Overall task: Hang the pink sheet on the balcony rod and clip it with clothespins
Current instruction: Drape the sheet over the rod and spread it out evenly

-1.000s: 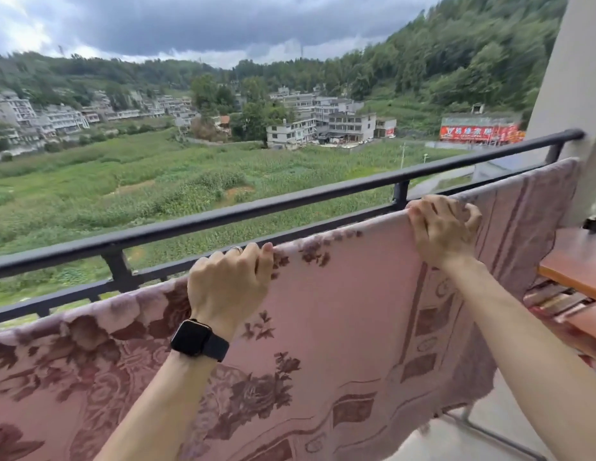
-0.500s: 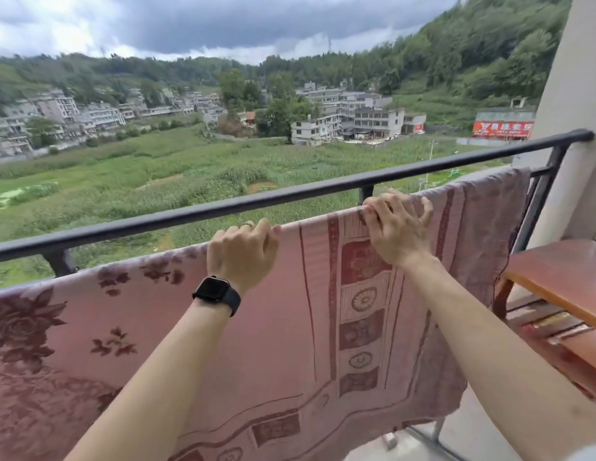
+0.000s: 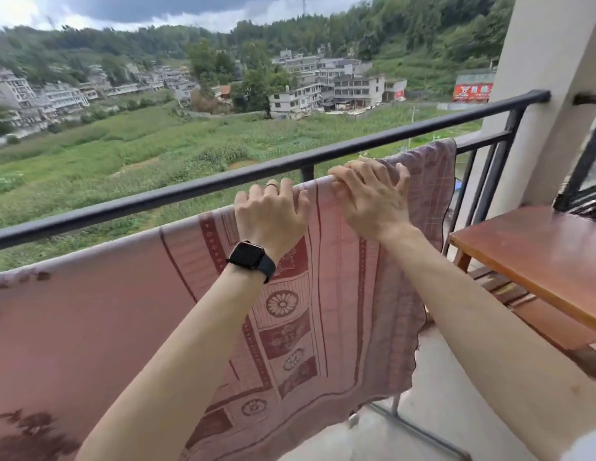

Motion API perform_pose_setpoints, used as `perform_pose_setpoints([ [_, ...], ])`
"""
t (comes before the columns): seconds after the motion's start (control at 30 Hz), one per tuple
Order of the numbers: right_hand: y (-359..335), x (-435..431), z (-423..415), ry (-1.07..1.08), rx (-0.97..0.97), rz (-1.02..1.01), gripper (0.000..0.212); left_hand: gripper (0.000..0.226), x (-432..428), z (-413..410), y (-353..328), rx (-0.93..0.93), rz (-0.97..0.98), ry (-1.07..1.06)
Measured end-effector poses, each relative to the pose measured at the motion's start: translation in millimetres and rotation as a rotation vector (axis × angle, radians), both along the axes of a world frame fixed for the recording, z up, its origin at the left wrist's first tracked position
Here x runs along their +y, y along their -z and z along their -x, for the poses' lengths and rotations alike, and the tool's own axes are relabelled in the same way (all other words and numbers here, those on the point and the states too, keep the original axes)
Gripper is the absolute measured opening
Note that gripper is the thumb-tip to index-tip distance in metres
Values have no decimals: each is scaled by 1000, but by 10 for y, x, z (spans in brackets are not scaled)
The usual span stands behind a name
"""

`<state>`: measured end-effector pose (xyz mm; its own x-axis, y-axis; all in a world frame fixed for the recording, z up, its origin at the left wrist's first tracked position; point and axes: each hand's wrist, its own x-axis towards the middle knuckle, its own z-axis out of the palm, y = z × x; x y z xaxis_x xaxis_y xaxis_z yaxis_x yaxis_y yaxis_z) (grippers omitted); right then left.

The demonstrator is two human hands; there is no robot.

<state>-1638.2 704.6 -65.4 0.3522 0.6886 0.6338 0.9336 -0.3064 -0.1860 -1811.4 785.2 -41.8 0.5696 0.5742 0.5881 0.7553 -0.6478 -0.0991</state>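
The sheet (image 3: 140, 327) hangs just inside the railing (image 3: 156, 197), apparently over a rod; a table (image 3: 539, 261) stands right.

My two bare forearms, no sleeves down to the wrists.

On my left wrist sits a black rectangular smartwatch (image 3: 246, 255) with rounded corners, a coppery rim and a dark band; a thin banded ring (image 3: 272, 185) circles one finger of my left hand (image 3: 270, 216). My right hand (image 3: 369, 194) wears nothing.
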Motion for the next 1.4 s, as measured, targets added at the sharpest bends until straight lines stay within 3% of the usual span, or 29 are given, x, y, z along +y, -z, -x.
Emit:
perform_pose_setpoints([
  [0.13, 29, -126, -764, 111, 121, -19, 39, 37, 15, -277, 7, -126, -17, -59],
  [0.23, 96, -158, -1036, 177, 222, -191, 40, 36, -104, -782, -154, -132, -7, 66],
  [0.33, 203, -216, -1411, 238, 572, -473, 49, 44, -148, -1482, -261, -109, 31, 197],
  [0.43, 333, -308, -1794, 170, 880, -447, 44, 45, -185, -2126, -274, 1, 154, 282],
  [0.53, 457, -429, -2064, 93, 909, -307, 27, 42, -296, -2613, -300, 57, 238, 346],
  [0.77, 636, -603, -2360, -160, 830, -185, 18, 25, -427, -3238, -355, -14, 266, 370],
  [0.93, 669, -592, -2626, -121, 788, -305, 17, 21, -466, -3405, -387, -63, 285, 295],
  [1.03, 744, -655, -2743, -249, 893, -207, 24, 22, -462, -3456, -352, -22, 283, 225],
  [1.2, 697, -610, -2787, -579, 1064, -34, 69, 13, -480, -3422, -322, -134, 329, 279],
  [1.4, 667, -323, -3035, -800, 1261, -56, 19, 17, -463, -3423, -439, -150, 475, 343],
])
